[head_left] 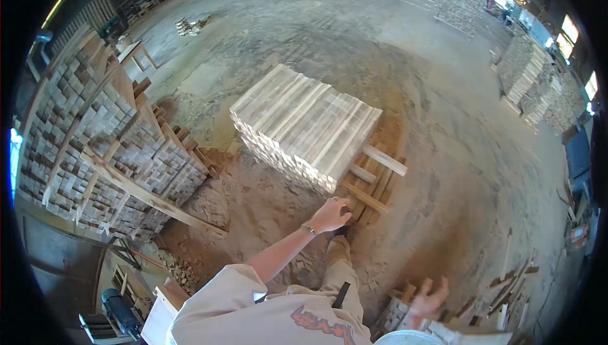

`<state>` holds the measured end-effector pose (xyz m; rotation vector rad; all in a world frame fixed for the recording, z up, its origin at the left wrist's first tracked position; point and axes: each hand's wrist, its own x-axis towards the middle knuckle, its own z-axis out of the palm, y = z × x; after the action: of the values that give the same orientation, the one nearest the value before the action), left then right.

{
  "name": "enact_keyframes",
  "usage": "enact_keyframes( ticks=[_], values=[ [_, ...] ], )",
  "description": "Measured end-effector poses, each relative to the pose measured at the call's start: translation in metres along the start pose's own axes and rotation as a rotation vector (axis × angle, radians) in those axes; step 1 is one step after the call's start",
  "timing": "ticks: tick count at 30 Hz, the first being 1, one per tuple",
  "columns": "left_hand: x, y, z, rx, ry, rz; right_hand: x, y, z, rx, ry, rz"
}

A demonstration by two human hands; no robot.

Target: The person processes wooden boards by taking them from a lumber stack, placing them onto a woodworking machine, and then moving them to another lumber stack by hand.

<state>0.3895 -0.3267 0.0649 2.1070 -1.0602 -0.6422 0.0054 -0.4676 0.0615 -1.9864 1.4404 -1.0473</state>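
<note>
The plank stack (307,128) sits mid-floor, its pale boards laid side by side on top. In view, the left hand (329,216), wearing a bracelet (309,230), is near the plank stack's closest corner, fingers curled; whether they grip anything cannot be told. Right of the plank stack and nearer the person, the right hand (429,299) is blurred, fingers spread, near a small wood pile (392,314). Wooden slats (375,194) jut from the plank stack's right side. The shirt print (322,328) is unreadable.
</note>
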Motion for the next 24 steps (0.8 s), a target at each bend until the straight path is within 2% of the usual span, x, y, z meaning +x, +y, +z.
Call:
enact_keyframes(
  ticks=[1, 2, 3, 4, 6, 8, 9, 12, 14, 22, 24],
  values=[
    [0.029, -0.005, -0.003, 0.008, -0.048, -0.068, 0.008, -0.006, 0.056, 0.060, -0.152, 0.087],
    [0.057, -0.020, 0.007, 0.017, -0.042, -0.087, 0.009, 0.021, 0.127, 0.302, -0.281, 0.219],
    [0.083, -0.040, 0.028, 0.107, 0.051, -0.094, 0.024, -0.012, 0.166, 0.291, -0.587, 0.331],
    [0.149, -0.075, 0.020, 0.233, 0.167, -0.086, 0.021, 0.024, 0.301, 0.519, -0.784, 0.810],
    [0.187, -0.087, 0.032, 0.370, 0.201, -0.106, 0.026, 0.003, 0.398, 0.579, -1.028, 1.193],
    [0.211, -0.109, 0.046, 0.475, 0.228, 0.018, 0.014, 0.029, 0.499, 0.471, -1.083, 1.242],
    [0.223, -0.118, 0.049, 0.487, 0.217, 0.002, 0.004, 0.044, 0.549, 0.370, -1.115, 1.277],
    [0.222, -0.143, 0.076, 0.538, 0.099, -0.055, -0.013, 0.052, 0.593, 0.315, -1.039, 1.317],
    [0.224, -0.160, 0.076, 0.560, 0.182, 0.084, -0.021, 0.054, 0.599, 0.327, -0.995, 1.331],
    [0.218, -0.153, 0.069, 0.545, 0.115, 0.105, -0.046, 0.076, 0.571, 0.307, -0.913, 1.335],
    [0.203, -0.149, 0.064, 0.516, 0.048, 0.114, -0.045, 0.069, 0.563, 0.304, -0.905, 1.330]
  ],
)
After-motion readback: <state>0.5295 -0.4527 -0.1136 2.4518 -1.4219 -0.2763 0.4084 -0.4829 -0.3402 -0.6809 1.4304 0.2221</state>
